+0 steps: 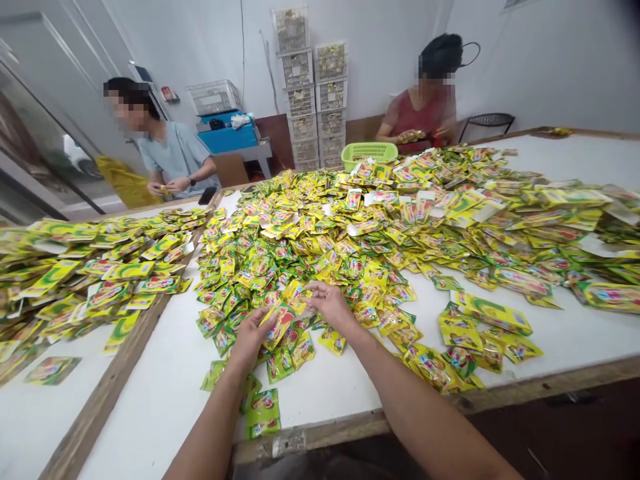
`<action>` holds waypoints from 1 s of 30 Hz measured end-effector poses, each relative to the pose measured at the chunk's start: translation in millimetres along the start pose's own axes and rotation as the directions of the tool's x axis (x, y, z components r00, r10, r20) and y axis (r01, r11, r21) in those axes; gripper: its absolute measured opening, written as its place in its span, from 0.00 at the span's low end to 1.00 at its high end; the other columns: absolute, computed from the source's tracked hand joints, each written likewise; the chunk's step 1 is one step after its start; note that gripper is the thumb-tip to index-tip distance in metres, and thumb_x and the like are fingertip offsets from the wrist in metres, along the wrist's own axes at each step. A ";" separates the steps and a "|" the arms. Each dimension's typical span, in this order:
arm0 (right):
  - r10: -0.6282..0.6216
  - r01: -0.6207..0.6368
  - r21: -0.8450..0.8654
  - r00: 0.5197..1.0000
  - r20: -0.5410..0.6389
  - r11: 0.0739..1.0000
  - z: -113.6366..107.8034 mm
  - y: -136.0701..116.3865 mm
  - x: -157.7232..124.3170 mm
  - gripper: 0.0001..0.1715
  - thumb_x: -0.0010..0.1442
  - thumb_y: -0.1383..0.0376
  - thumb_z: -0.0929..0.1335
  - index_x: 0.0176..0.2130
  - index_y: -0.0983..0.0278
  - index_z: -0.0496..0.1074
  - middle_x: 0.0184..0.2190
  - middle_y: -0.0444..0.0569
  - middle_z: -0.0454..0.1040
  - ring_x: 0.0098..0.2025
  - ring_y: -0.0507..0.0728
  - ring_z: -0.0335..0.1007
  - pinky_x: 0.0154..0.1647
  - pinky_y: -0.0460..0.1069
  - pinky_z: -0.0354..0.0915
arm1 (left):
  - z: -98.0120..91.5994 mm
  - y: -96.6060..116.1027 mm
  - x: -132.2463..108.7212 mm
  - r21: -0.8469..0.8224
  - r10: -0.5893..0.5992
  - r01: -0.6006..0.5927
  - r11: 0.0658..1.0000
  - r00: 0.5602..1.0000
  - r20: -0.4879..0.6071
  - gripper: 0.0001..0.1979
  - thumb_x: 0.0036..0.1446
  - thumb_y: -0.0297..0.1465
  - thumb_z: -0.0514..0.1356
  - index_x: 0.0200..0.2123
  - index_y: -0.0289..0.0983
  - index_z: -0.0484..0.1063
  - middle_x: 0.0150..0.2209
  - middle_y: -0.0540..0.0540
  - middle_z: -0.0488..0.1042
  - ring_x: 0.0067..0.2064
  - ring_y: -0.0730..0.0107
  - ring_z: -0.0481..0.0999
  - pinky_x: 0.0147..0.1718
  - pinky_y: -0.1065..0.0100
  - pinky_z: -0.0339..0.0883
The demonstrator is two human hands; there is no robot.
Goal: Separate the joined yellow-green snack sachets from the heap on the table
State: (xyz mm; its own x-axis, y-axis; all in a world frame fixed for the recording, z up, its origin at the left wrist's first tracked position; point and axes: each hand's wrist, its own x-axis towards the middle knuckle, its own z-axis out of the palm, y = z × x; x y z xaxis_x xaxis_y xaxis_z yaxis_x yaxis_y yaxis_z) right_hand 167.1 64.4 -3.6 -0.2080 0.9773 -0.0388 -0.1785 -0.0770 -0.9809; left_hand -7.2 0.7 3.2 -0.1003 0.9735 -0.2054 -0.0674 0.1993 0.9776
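Pinching yellow packaging point(279, 325) above a white table point(335, 387) (2 crate stacks point(296, 70) beyond): left hand point(251, 339), right hand point(330, 304).

Pale walls point(373, 67) — black stool point(487, 121) beyond the white table point(145, 400).

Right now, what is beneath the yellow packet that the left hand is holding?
Past the near edge of the yellow packet in the left hand, green and yellow sachets show on the white tabletop. Whatever lies directly under the packet is covered.
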 end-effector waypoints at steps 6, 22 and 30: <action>-0.025 0.026 -0.078 1.000 0.017 0.997 0.3 0.6 2.1 0.17 0.39 0.61 0.72 0.32 0.64 0.70 0.15 0.34 0.62 0.19 0.49 0.63 0.24 0.45 0.61 | -3.5 6.6 -0.6 0.029 -0.012 0.010 1.000 0.998 0.058 0.21 0.41 0.39 0.67 0.38 0.35 0.72 0.35 0.45 0.79 0.33 0.64 0.77 0.32 0.68 0.69; -0.023 0.022 -0.088 1.000 -0.011 0.996 11.3 3.5 -5.7 0.12 0.41 0.60 0.71 0.23 0.63 0.65 0.15 0.38 0.64 0.19 0.49 0.60 0.22 0.45 0.57 | -3.1 9.8 2.4 -0.246 -0.144 0.152 0.957 0.988 0.048 0.24 0.33 0.33 0.71 0.37 0.33 0.73 0.29 0.46 0.79 0.26 0.68 0.76 0.27 0.69 0.69; -0.154 0.338 -0.686 0.936 0.316 0.645 -13.9 -5.5 -13.1 0.24 0.45 0.58 0.73 0.43 0.61 0.71 0.42 0.50 0.72 0.44 0.58 0.63 0.44 0.52 0.58 | -16.1 6.8 4.5 -0.242 -0.098 0.083 0.967 0.994 -0.052 0.20 0.34 0.33 0.71 0.35 0.34 0.74 0.28 0.48 0.79 0.26 0.70 0.76 0.28 0.70 0.68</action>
State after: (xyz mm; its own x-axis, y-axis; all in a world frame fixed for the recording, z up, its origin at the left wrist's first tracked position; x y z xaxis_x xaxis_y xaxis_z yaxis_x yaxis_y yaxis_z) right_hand 184.2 54.7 -0.4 -0.4716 0.8643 0.1750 0.4739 0.4158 -0.7762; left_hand -24.1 4.6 8.2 -0.1446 0.9422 -0.3024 -0.3133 0.2463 0.9172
